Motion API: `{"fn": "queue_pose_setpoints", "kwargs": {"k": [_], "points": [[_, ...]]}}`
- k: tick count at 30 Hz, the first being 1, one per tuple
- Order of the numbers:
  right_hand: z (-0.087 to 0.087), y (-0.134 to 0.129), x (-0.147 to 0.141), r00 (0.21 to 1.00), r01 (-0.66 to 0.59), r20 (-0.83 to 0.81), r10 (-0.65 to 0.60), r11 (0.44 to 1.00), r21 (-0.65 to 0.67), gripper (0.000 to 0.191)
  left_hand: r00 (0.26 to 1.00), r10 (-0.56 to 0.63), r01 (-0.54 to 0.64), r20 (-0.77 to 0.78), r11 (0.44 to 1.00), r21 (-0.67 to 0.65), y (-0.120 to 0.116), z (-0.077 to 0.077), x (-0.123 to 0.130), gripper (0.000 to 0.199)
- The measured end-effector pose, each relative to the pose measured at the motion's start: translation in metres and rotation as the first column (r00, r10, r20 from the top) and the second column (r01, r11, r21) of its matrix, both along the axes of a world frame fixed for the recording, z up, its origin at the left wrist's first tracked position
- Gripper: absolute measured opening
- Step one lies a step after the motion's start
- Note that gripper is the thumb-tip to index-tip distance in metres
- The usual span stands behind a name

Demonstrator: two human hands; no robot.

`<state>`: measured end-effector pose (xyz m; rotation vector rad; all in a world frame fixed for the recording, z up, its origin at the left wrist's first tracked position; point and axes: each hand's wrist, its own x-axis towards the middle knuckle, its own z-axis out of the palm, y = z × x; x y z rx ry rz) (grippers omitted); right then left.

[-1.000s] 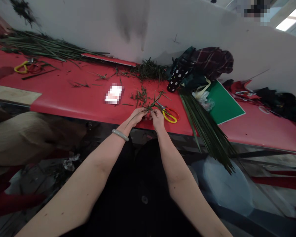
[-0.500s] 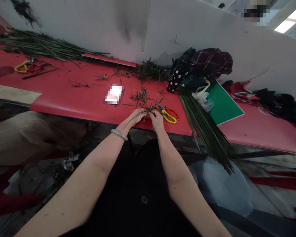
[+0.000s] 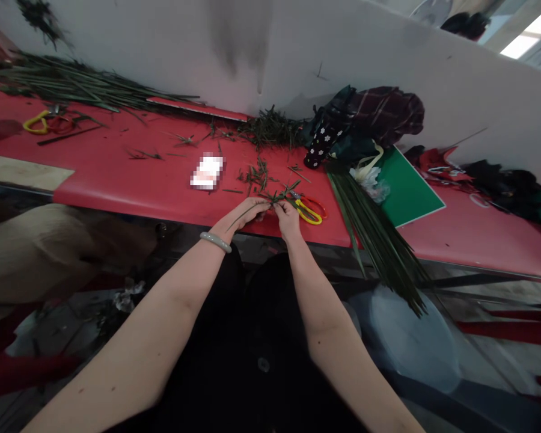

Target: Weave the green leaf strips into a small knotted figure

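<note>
Close together at the front edge of the red table (image 3: 162, 195), my left hand (image 3: 251, 213) and my right hand (image 3: 288, 219) both pinch a small piece of green leaf strips (image 3: 276, 196). One thin strip trails back over my left wrist, above a pale bangle (image 3: 215, 242). Scissors with yellow and red handles (image 3: 309, 211) lie just right of my right hand. Beyond my hands are scattered leaf scraps (image 3: 256, 175). The fingertips partly hide the held piece.
Long green leaves (image 3: 374, 234) overhang the edge at right, beside a green board (image 3: 410, 192). Stems (image 3: 85, 84) and other scissors (image 3: 38, 123) lie at left. A blurred phone-like object (image 3: 208, 171) sits mid-table. A person's sleeve (image 3: 40, 249) shows at left.
The left hand and bangle have shifted very slightly; both hands still hold the leaf strips. The view has moved a little.
</note>
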<state>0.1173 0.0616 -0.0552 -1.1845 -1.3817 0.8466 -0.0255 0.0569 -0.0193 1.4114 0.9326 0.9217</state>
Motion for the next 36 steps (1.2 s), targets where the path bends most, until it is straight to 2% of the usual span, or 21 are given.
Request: {"fn": "queue_pose_setpoints", "kwargs": {"k": [2,5,7,11,16,20,24,29,32,36], "points": [[0.001,0.000,0.000,0.999,0.032,-0.005,-0.032,0.999,-0.023,0.025,0.999,0.038,-0.038,0.038,0.999,-0.017,-0.002,0.000,0.002,0.019],[0.004,-0.002,-0.001,0.997,0.037,0.074,-0.036,0.999,-0.017,0.021,0.980,0.188,-0.188,0.062,0.982,0.002,-0.003,-0.005,0.008,0.041],[0.008,-0.003,-0.001,0.988,0.010,0.153,-0.011,1.000,0.006,0.018,0.954,0.294,-0.296,0.058,0.954,0.051,-0.002,-0.010,0.011,0.046],[0.013,-0.004,-0.002,0.969,-0.028,0.244,0.023,0.999,0.017,0.019,0.924,0.370,-0.381,0.100,0.915,0.135,0.001,-0.019,0.015,0.032],[0.011,-0.003,-0.003,0.955,-0.036,0.296,0.031,0.999,0.009,0.020,0.894,0.439,-0.449,0.091,0.876,0.175,-0.001,-0.021,0.016,0.017],[0.010,-0.002,-0.003,0.957,-0.025,0.291,0.022,1.000,0.007,0.020,0.874,0.486,-0.467,0.009,0.835,0.292,-0.006,-0.020,0.015,0.013],[0.008,0.000,-0.003,0.962,-0.030,0.272,0.026,0.999,0.011,0.021,0.860,0.500,-0.436,-0.101,0.824,0.363,-0.009,-0.018,0.014,0.011],[0.005,0.003,-0.001,0.969,-0.027,0.247,0.028,1.000,-0.007,0.023,0.860,0.510,-0.483,-0.007,0.820,0.308,-0.007,-0.015,0.016,0.007],[0.002,0.004,0.001,0.974,-0.026,0.227,0.026,1.000,-0.002,0.024,0.849,0.529,-0.509,-0.002,0.818,0.269,-0.006,-0.014,0.015,0.006],[-0.003,0.005,0.002,0.987,-0.027,0.160,0.025,1.000,0.007,0.023,0.887,0.461,-0.454,0.018,0.864,0.219,-0.004,-0.014,0.011,0.008]]}}
